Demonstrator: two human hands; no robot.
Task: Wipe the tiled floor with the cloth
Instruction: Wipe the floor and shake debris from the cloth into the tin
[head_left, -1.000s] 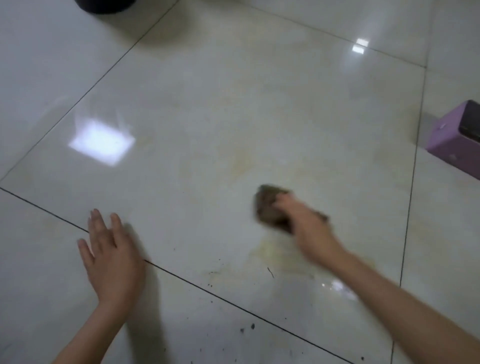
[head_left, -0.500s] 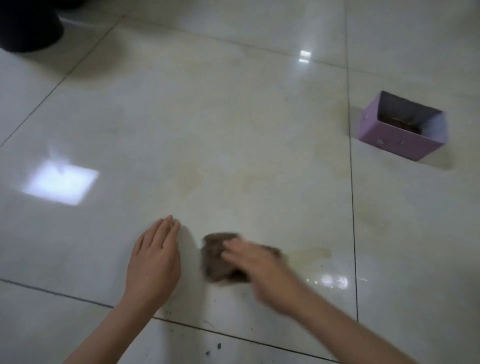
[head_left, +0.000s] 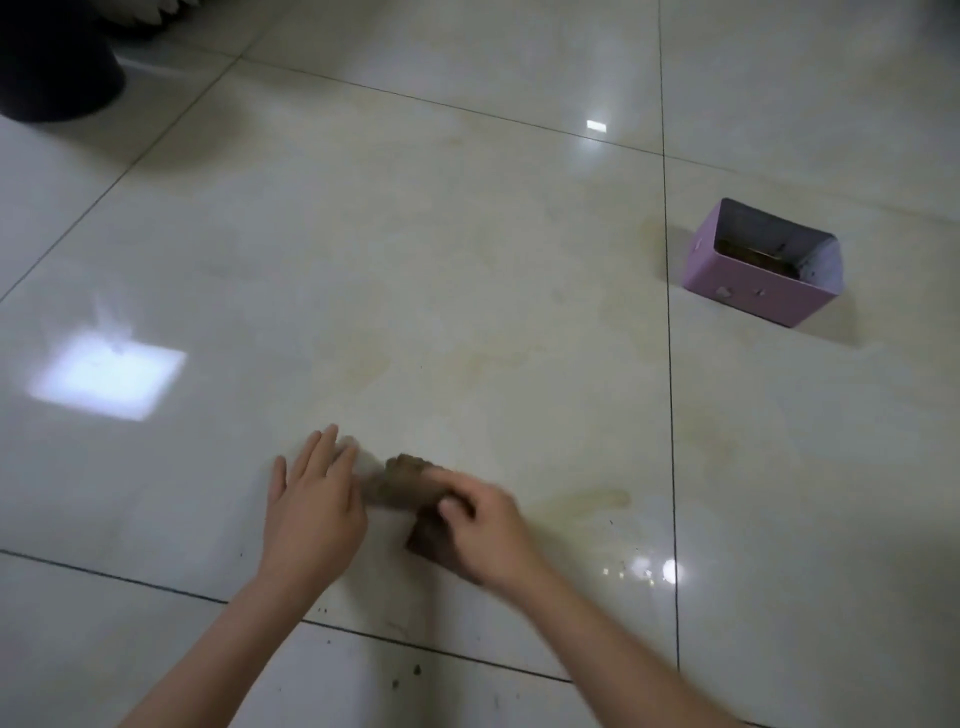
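Now cloth bunched under right hand, fingers curled on it; left hand flat, fingers straight, just beside. Yellowish smear lies rightward, nearer right hand.

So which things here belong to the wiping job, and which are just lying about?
Job: cloth, gripped by the right hand; left hand, flat on the floor; yellowish smear right of the cloth.
Lying about: purple box, open-topped, far right; dark container, top left corner.
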